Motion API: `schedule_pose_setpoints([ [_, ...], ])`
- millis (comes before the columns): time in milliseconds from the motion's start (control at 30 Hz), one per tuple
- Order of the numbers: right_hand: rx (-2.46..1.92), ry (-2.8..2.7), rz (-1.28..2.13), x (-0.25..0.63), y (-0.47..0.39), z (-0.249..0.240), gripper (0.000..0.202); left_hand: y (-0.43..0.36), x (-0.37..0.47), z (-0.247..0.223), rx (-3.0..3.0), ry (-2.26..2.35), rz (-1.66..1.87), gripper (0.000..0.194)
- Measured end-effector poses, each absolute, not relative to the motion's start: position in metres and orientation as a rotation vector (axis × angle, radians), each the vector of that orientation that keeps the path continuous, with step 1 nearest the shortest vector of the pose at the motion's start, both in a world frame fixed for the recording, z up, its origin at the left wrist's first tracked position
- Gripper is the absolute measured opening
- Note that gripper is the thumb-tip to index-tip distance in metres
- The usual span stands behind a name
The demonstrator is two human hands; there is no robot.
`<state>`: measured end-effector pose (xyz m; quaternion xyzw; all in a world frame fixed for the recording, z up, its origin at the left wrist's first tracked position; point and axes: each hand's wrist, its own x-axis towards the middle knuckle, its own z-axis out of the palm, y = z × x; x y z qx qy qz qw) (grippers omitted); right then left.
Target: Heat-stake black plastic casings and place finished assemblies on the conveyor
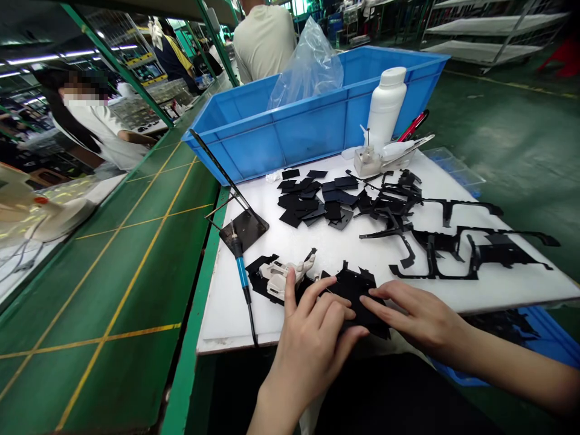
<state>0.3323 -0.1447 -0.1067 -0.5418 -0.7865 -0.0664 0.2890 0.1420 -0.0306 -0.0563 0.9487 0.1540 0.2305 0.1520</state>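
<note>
A flat black plastic part (351, 287) lies at the front of the white work board, with small tabs along its far edge. Over its left side, my left hand (319, 320) rests with fingers apart, some bent, their tips on the part. From the right, my right hand (417, 314) reaches in with fingers stretched out, fingertips lying on the same part. Just left of it, a cream-coloured plastic piece (280, 279) sits on black material, close to my left index finger. The fingers cover some of the black part.
A soldering iron (238, 257) with blue grip leans at its stand (247, 228). Small black sheets (301, 202) and thin black frames (453, 241) lie beyond my hands. Behind stand a blue crate (281, 133), a white bottle (386, 106) and a green conveyor (136, 272) leftward.
</note>
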Motion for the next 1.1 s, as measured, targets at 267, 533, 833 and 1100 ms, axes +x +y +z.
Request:
schedule_pose_setpoints([
  [267,-1.465,-2.103,-0.128,0.333,-0.143,-0.103,0.038,-0.031,0.146,-0.054,2.711,0.481,0.659,0.009],
  [533,-1.499,-2.112,-0.212,0.328,-0.142,-0.104,0.03,-0.03,0.149,-0.05,2.712,0.502,0.62,0.008],
  [833,-1.483,-2.127,-0.37,0.326,-0.136,-0.109,0.025,-0.026,0.149,-0.052,2.686,0.504,0.639,0.008],
  [1100,-1.453,-2.167,-0.367,0.329,-0.133,-0.105,0.025,-0.024,0.149,-0.049,2.731,0.408,0.595,0.011],
])
